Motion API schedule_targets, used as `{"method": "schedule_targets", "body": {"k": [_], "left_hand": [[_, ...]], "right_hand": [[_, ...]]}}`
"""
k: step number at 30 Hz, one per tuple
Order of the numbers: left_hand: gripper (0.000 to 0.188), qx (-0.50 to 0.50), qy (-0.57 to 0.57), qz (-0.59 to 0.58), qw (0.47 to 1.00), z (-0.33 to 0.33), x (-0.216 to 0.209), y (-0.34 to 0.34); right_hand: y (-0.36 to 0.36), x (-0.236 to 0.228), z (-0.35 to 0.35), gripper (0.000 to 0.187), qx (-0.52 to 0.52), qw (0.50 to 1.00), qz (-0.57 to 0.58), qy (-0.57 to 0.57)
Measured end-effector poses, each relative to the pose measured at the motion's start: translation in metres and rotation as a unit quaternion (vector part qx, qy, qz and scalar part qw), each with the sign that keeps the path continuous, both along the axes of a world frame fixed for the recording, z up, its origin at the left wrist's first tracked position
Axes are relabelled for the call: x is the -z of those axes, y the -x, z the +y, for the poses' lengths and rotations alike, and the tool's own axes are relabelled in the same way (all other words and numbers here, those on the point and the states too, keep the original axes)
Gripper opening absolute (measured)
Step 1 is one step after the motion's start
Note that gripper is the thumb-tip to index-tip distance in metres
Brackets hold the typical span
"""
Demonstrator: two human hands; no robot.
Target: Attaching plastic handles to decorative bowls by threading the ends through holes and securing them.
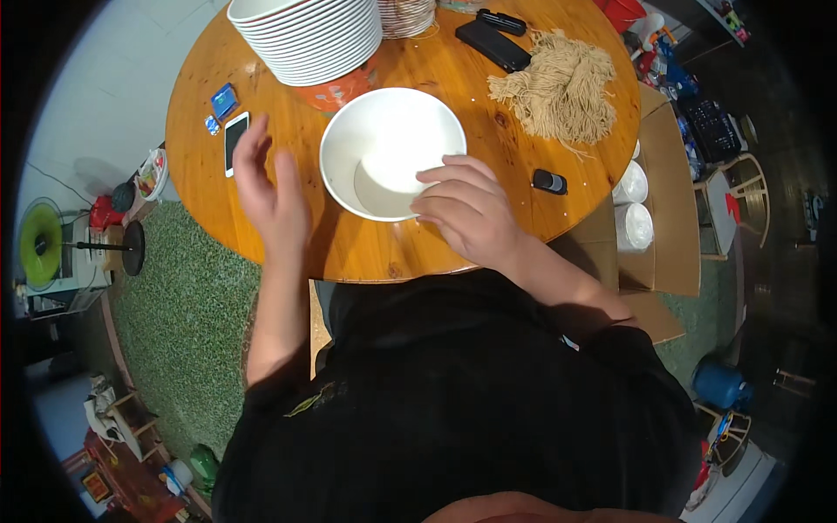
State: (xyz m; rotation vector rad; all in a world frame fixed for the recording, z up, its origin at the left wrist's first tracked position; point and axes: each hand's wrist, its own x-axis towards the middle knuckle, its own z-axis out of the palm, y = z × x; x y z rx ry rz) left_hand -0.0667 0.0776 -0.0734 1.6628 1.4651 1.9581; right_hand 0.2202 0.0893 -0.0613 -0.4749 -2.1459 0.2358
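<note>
A white round paper bucket (392, 131) stands on the wooden table before me, its open mouth toward me and nothing visible inside. My right hand (475, 209) grips its near right rim, fingers reaching over the edge into the bucket and the thumb low outside. To the left of the bucket, my left hand (275, 192) is raised with the fingers apart, holding nothing. Just beyond stands a tall stack of nested white buckets (305, 44), the lowest one showing an orange-red printed side (344, 90).
On the round table (392, 253) lie a bundle of tan strings (562, 87), a black case (493, 45), a small black device (549, 181), a white phone (235, 144) and a blue packet (224, 100). A cardboard box (676, 200) with wrapped white buckets (635, 227) stands at the right.
</note>
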Motion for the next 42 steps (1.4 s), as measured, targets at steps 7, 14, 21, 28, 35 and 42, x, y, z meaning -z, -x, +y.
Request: {"method": "schedule_targets", "body": {"k": [7,14,21,28,35,42], "left_hand": [[0.050,0.108,0.053,0.431,0.894,-0.061,-0.046,-0.068],[0.031,0.095,0.091,0.436,0.890,-0.055,-0.053,-0.049],[0.030,0.050,0.178,0.491,0.851,-0.058,-0.066,-0.037],[0.046,0.042,0.083,0.447,0.890,-0.067,-0.059,-0.052],[0.031,0.026,0.118,0.454,0.883,-0.056,-0.048,-0.048],[0.033,0.030,0.143,0.475,0.868,-0.062,-0.052,-0.030]], "right_hand": [[-0.045,-0.004,0.023,0.027,0.168,0.982,0.061,-0.056],[-0.180,0.026,0.088,0.024,0.437,0.833,-0.110,0.322],[-0.189,0.046,0.106,0.020,0.408,0.854,-0.207,0.247],[-0.183,0.044,0.105,0.017,0.410,0.863,-0.167,0.245],[-0.189,0.051,0.080,0.022,0.410,0.815,0.033,0.409],[-0.171,0.027,0.049,0.011,-0.054,0.495,0.370,0.785]]}}
